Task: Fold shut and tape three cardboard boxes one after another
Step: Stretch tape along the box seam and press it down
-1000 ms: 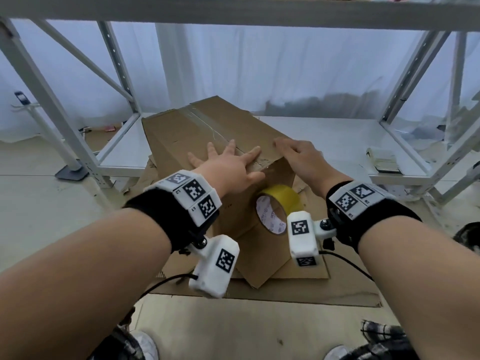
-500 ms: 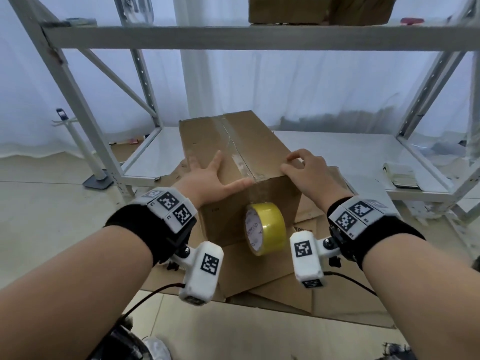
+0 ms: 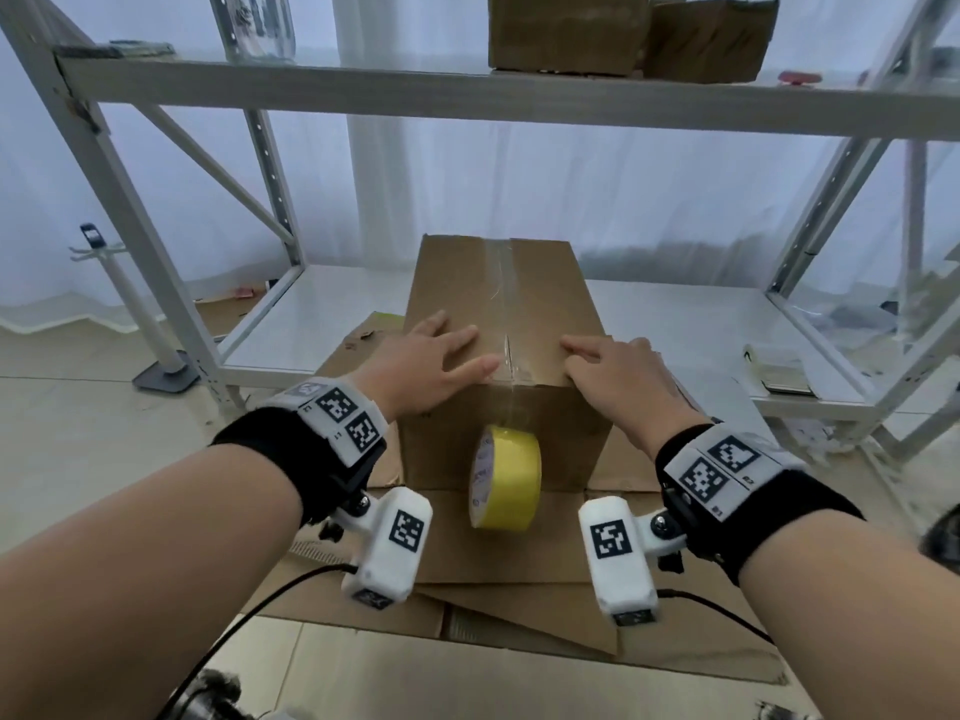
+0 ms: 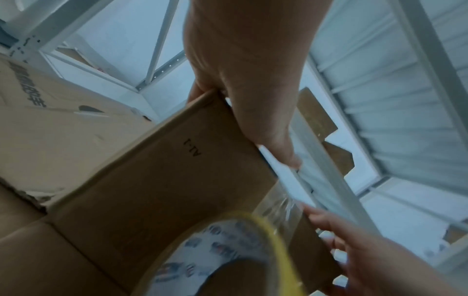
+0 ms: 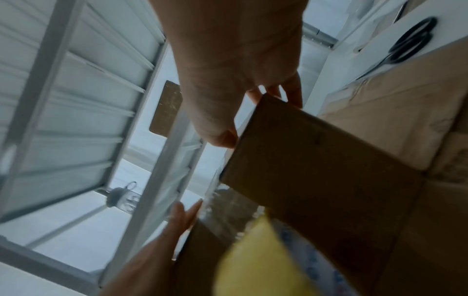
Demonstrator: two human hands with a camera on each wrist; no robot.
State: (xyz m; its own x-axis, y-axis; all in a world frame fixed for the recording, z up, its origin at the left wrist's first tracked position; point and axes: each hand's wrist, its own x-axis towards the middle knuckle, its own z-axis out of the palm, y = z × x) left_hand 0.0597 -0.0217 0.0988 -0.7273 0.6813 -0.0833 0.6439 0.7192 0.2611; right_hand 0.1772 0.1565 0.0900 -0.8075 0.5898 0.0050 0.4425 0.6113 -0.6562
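A brown cardboard box (image 3: 545,304) stands on flattened cardboard on the floor, flaps closed, with a clear tape strip (image 3: 501,283) along its top seam. A yellow tape roll (image 3: 506,478) hangs against the box's front face, still joined to that strip. My left hand (image 3: 431,361) lies flat on the top, left of the seam, fingers straight. My right hand (image 3: 613,371) rests on the top right near the front edge, fingers extended. The left wrist view shows the box front (image 4: 164,180) and the roll (image 4: 228,260). The right wrist view shows the box corner (image 5: 316,170) under my right hand (image 5: 228,60).
A white metal rack surrounds the box; its upper shelf (image 3: 467,96) carries two cardboard boxes (image 3: 566,33) and a jar (image 3: 260,23). A notebook (image 3: 779,371) lies on the lower shelf (image 3: 322,324). Scissors (image 5: 410,44) lie at the right. Flattened cardboard (image 3: 519,589) covers the floor.
The box has turned from skewed to square-on in front of me, with both hands staying on its top. The roll now hangs at the middle of the front face.
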